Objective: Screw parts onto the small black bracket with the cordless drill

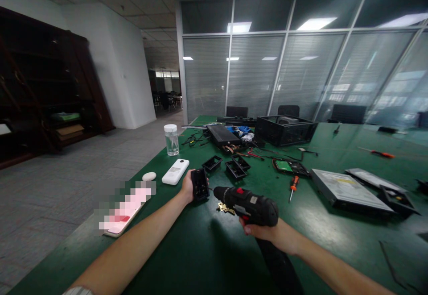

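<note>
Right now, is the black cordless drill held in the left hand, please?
No, the right hand grips the black cordless drill; the left hand holds a black plastic frame.

On the green tabletop (207, 259) we see a clear bottle (171, 139) with a white cap near the left edge. A white remote-shaped device (175, 171) and a small white oval (149, 176) lie just in front of it. Farther right we find small black trays (236, 169), an orange-handled screwdriver (293, 187), a flat optical drive (346, 191) and an open black chassis (286, 130).

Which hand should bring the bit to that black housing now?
Right, probably: the right hand grips the drill, its bit aimed at the black housing, which the left hand steadies upright.
</note>
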`<action>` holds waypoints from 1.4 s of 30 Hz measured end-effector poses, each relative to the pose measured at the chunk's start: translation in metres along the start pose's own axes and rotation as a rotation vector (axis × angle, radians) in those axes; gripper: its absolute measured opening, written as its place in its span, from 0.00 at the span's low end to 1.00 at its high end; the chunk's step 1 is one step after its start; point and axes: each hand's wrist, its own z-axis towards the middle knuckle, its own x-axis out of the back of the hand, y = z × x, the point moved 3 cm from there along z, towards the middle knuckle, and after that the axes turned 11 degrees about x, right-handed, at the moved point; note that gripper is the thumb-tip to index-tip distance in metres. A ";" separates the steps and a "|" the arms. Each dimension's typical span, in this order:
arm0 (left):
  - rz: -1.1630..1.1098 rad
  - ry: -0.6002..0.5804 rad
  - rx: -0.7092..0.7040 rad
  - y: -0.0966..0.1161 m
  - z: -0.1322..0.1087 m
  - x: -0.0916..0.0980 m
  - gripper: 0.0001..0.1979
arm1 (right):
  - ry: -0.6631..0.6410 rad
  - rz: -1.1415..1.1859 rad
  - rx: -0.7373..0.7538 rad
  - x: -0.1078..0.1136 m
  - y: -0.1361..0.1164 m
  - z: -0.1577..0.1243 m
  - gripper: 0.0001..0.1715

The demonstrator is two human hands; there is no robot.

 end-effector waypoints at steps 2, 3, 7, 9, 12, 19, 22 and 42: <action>0.001 -0.001 0.001 0.000 0.000 0.000 0.18 | -0.008 -0.009 0.008 0.000 -0.001 0.000 0.13; 0.002 0.000 -0.001 0.000 0.000 0.000 0.18 | -0.010 -0.013 0.011 0.000 -0.001 0.000 0.13; 0.020 -0.008 -0.016 0.000 0.001 0.001 0.18 | -0.009 -0.021 0.005 0.001 0.001 0.000 0.14; 0.040 -0.014 -0.020 -0.001 0.001 0.001 0.18 | -0.008 -0.024 0.010 0.001 0.004 0.000 0.14; 0.068 -0.014 -0.022 -0.001 0.003 0.003 0.19 | -0.007 -0.014 0.013 0.001 0.004 0.000 0.13; 0.063 -0.008 -0.021 0.000 0.003 0.003 0.19 | 0.022 0.045 -0.027 -0.001 -0.004 -0.001 0.12; 0.052 -0.008 -0.023 0.000 0.002 0.003 0.18 | 0.023 0.068 -0.031 -0.001 -0.004 0.000 0.11; 0.093 -0.029 -0.031 -0.002 0.005 0.006 0.20 | 0.012 0.050 -0.037 0.000 0.004 -0.002 0.13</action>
